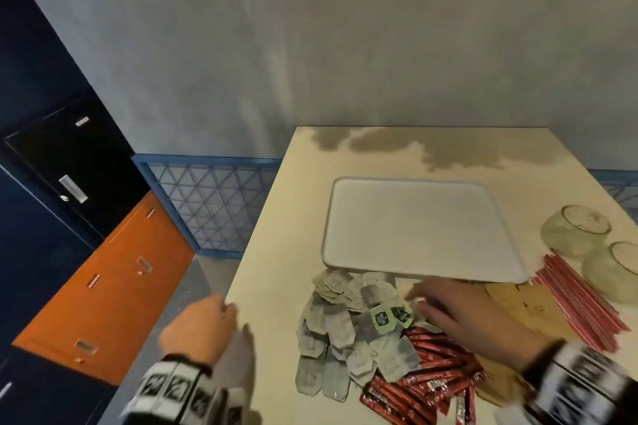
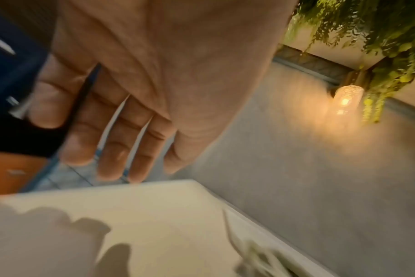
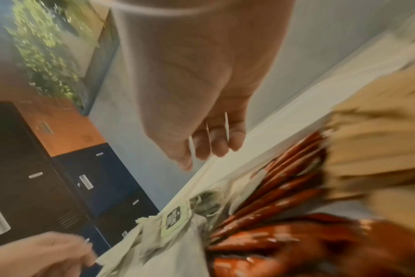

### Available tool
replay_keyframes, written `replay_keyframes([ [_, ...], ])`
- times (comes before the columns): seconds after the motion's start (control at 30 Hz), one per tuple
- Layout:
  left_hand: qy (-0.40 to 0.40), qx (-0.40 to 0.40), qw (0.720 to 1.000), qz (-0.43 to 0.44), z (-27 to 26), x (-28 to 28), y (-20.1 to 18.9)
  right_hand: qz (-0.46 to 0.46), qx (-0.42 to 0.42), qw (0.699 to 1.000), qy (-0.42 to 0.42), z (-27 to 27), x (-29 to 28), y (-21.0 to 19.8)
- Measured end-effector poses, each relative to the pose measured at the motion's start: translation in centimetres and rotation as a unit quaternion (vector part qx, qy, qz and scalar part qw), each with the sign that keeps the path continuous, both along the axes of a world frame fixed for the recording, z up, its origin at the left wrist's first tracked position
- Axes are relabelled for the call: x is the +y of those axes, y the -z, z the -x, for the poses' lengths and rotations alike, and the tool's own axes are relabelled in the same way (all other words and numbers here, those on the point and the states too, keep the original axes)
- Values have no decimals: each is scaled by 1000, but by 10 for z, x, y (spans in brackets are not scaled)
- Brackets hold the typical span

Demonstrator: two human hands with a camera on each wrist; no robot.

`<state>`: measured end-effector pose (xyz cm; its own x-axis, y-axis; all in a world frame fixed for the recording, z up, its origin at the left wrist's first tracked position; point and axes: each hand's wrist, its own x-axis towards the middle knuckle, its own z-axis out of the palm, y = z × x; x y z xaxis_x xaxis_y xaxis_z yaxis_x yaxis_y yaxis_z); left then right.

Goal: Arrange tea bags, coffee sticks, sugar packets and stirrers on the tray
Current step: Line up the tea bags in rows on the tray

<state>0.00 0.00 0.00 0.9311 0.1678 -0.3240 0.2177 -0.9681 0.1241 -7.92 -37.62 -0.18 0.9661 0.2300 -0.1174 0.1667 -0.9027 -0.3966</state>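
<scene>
Lockers point(image 1: 69, 166), dark and orange, stand at far left beside a blue lattice panel point(image 1: 210, 203). The left hand point(image 1: 198, 324) hangs at the left edge of the cream table point(image 1: 276, 252); in the left wrist view its fingers point(image 2: 111, 150) are nearly straight, close together, holding nothing. On the table's near side lies a heap of tea bags point(image 1: 336, 335), some with green tags. Just right of it, partly beneath, lie the red coffee sticks point(image 1: 435, 376). The right hand point(image 1: 462, 314) is above these, fingers reaching forward, loosely extended and empty, over the tea bags' far edge. The white tray point(image 1: 414, 228) sits just beyond the heaps, bare. Tan sugar packets point(image 1: 528, 307) lie right of the hand, then red stirrers point(image 1: 583, 300), then two glass bowls point(image 1: 580, 228) tipped on their sides.
</scene>
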Motion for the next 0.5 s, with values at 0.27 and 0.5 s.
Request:
replay_keyframes([
  [0.27, 132, 22, 990, 40, -38, -117, 33, 2, 17, 1000, -2, -75, 54, 26],
  [0.5, 192, -10, 977, 91, -44, -126, 28, -30, 14, 999, -2, -78, 55, 33],
])
